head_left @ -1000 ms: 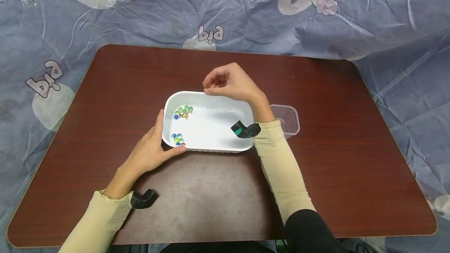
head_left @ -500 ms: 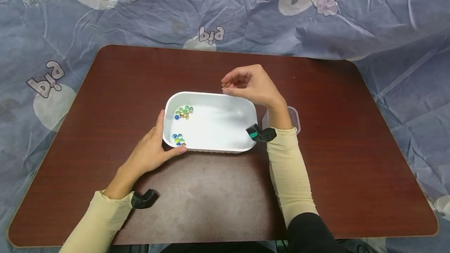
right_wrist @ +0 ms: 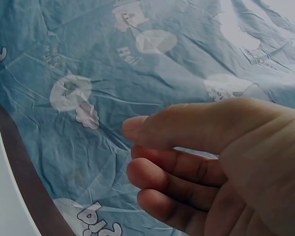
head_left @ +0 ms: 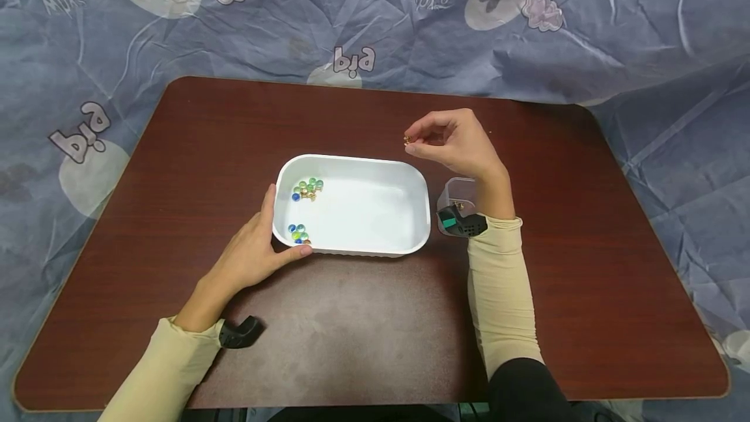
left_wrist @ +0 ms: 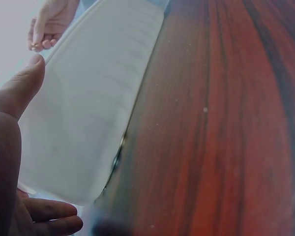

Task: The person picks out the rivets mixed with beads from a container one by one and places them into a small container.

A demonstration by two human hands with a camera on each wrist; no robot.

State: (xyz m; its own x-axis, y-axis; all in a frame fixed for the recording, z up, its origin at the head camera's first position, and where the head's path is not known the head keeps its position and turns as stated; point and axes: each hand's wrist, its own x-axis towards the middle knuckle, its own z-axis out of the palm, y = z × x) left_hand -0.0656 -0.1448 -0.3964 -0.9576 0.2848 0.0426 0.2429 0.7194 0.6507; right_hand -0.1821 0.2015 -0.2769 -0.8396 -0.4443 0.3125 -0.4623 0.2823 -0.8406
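My right hand [head_left: 459,142] pinches a small gold piece [head_left: 407,140] between thumb and fingers, in the air beyond the white tray's [head_left: 363,213] far right corner. The piece is too small to tell its kind; the right wrist view hides it behind the thumb. My left hand [head_left: 246,249] rests against the tray's left end, fingers straight along the side and thumb at the front rim. Inside the tray lie green and blue glass marbles [head_left: 310,183] mixed with gold pieces [head_left: 312,196], and a second cluster of marbles [head_left: 296,236] nearer the front.
Right of the tray stands a small clear plastic container [head_left: 457,187], partly hidden by my right wrist and its black camera [head_left: 461,221]. Something gold shows inside it. Everything stands on a brown wooden table [head_left: 597,266], with a blue patterned cloth [head_left: 410,31] beyond.
My right hand has moved right with the gold piece, from above the tray's far rim to past its right end. The clear container is now partly uncovered. The left hand stays put.
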